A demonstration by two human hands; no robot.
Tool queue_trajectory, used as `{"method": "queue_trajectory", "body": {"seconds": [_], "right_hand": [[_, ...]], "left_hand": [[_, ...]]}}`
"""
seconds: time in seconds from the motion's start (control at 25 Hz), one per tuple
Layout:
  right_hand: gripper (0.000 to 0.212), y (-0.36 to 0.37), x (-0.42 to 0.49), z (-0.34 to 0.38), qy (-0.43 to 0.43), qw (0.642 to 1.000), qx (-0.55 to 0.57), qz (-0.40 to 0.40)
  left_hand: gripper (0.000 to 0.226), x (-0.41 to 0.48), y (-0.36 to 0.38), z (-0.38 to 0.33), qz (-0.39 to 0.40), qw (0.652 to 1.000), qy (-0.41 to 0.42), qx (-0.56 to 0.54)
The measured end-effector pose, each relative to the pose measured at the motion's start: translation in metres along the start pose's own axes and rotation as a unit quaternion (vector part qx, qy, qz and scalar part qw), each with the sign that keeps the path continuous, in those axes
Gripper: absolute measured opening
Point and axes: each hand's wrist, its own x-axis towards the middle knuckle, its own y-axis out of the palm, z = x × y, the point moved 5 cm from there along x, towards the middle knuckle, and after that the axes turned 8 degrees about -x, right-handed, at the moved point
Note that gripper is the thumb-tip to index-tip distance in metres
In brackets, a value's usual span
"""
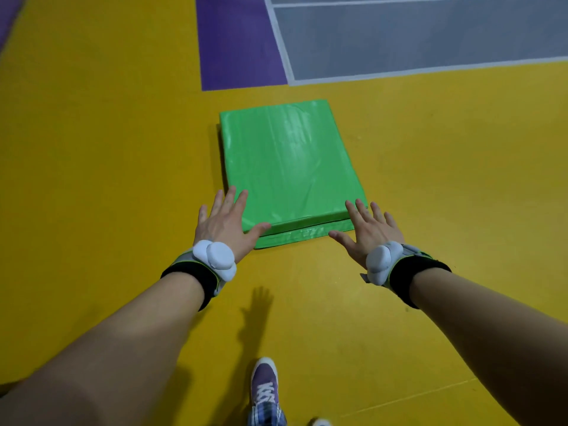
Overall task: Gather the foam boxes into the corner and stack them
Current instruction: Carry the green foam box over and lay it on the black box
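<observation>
Foam box (289,167), green and flat, lies on the yellow floor (107,149), near end toward the person. Nearest, a shoe (265,382) stands below both outstretched forearms. The left hand (222,224) is spread at the box's near left corner, thumb on its edge; the right hand (367,229) is spread at the near right corner. Neither grip has closed on anything. A good lift likely needs fingers hooked under both corners, evenly. Beyond lie purple (236,41) and grey flooring (430,35).
</observation>
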Motion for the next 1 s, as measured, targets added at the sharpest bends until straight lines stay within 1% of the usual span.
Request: {"method": "queue_trajectory", "body": {"seconds": [0.12,0.2,0.32,0.36,0.52,0.6,0.72,0.84,0.96,1.0], "right_hand": [[0.087,-0.004,0.028,-0.041,0.018,1.000,-0.004,0.006],[0.086,-0.011,0.060,-0.085,0.036,0.999,0.007,0.006],[0.084,-0.016,0.102,-0.141,0.041,0.999,0.003,-0.002],[0.084,-0.016,0.124,-0.171,0.040,0.999,0.006,-0.003],[0.082,-0.010,0.187,-0.252,0.005,1.000,-0.006,-0.005],[0.082,-0.012,0.227,-0.312,-0.021,1.000,-0.011,0.012],[0.085,-0.016,0.278,-0.366,-0.063,0.997,-0.036,0.027],[0.085,-0.026,0.331,-0.389,-0.081,0.995,-0.050,0.030],[0.085,-0.036,0.383,-0.383,-0.115,0.991,-0.056,0.029],[0.085,-0.041,0.416,-0.378,-0.131,0.989,-0.058,0.032]], "left_hand": [[0.088,0.044,0.010,-0.034,0.021,1.000,0.014,0.000],[0.088,0.084,0.022,-0.069,0.030,0.999,0.028,-0.003],[0.088,0.127,0.035,-0.119,0.033,0.999,0.042,-0.002],[0.088,0.150,0.046,-0.145,0.034,0.999,0.038,-0.003],[0.086,0.206,0.079,-0.219,0.021,1.000,0.012,-0.012],[0.086,0.240,0.105,-0.268,0.023,0.999,-0.034,-0.036],[0.088,0.270,0.126,-0.313,0.012,0.996,-0.075,-0.056],[0.088,0.305,0.134,-0.332,0.003,0.993,-0.097,-0.061],[0.087,0.345,0.136,-0.338,-0.008,0.994,-0.098,-0.055],[0.087,0.371,0.137,-0.335,-0.020,0.992,-0.111,-0.061]]}}
